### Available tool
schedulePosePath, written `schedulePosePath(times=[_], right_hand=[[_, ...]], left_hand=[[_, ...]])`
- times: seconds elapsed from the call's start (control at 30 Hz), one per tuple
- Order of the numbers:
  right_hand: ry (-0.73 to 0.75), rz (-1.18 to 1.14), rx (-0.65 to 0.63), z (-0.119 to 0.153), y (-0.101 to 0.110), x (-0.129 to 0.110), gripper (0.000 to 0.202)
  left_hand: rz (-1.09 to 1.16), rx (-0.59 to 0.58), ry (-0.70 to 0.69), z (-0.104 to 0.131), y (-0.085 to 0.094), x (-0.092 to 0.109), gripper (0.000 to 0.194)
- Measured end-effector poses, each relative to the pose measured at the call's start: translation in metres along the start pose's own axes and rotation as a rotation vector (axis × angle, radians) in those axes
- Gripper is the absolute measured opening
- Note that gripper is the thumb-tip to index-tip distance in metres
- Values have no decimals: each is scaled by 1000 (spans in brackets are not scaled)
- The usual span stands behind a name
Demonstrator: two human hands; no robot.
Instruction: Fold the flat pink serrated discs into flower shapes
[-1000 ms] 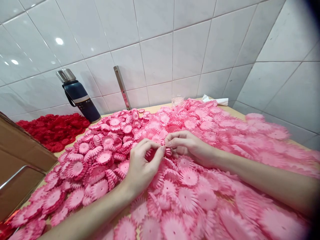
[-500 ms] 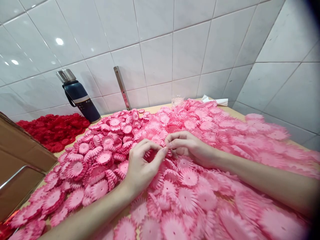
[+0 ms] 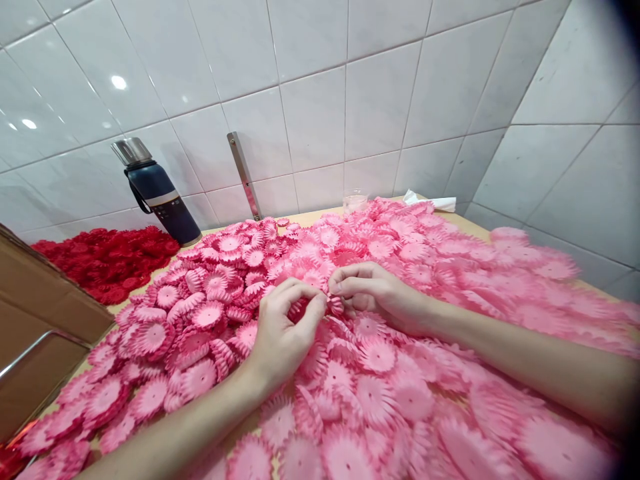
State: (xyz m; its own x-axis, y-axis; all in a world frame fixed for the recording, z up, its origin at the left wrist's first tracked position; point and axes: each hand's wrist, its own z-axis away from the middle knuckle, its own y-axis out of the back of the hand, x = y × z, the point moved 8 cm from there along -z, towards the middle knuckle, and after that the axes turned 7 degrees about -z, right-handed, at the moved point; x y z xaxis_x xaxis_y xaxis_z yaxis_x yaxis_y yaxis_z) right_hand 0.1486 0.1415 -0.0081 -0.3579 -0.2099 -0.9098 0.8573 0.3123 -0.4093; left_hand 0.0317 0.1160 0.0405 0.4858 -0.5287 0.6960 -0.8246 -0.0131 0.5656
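A wide heap of pink flower-shaped petal pieces (image 3: 380, 400) covers the table in front of me. Over its middle, my left hand (image 3: 280, 333) and my right hand (image 3: 375, 293) meet fingertip to fingertip. Between them they pinch a small stack of pink petal pieces (image 3: 334, 304), the left thumb and forefinger on its left edge, the right fingers on its right. Both forearms rest on the heap.
A dark blue flask (image 3: 160, 197) with a steel cap stands at the back left beside a pile of red petal pieces (image 3: 107, 260). A cardboard box (image 3: 35, 320) sits at the left edge. A metal bar (image 3: 244, 175) leans on the tiled wall; a clear cup (image 3: 355, 200) and white tissue (image 3: 433, 200) lie behind.
Hardly anything moved: my left fingers closed slightly on the small pink stack and my right hand shifted a little; the stack shows more clearly between the fingertips.
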Motion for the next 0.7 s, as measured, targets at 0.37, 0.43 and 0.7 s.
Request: schedulePosePath(times=[0.37, 0.43, 0.7], right_hand=[[-7, -45, -7, 0, -1, 1, 7], [-1, -36, -9, 0, 0, 1, 7], [7, -37, -32, 1, -1, 2, 8]], left_hand=[[-10, -7, -37, 2, -2, -1, 11], [-12, -8, -33, 2, -3, 0, 12], [-15, -38, -5, 1, -4, 1, 21]])
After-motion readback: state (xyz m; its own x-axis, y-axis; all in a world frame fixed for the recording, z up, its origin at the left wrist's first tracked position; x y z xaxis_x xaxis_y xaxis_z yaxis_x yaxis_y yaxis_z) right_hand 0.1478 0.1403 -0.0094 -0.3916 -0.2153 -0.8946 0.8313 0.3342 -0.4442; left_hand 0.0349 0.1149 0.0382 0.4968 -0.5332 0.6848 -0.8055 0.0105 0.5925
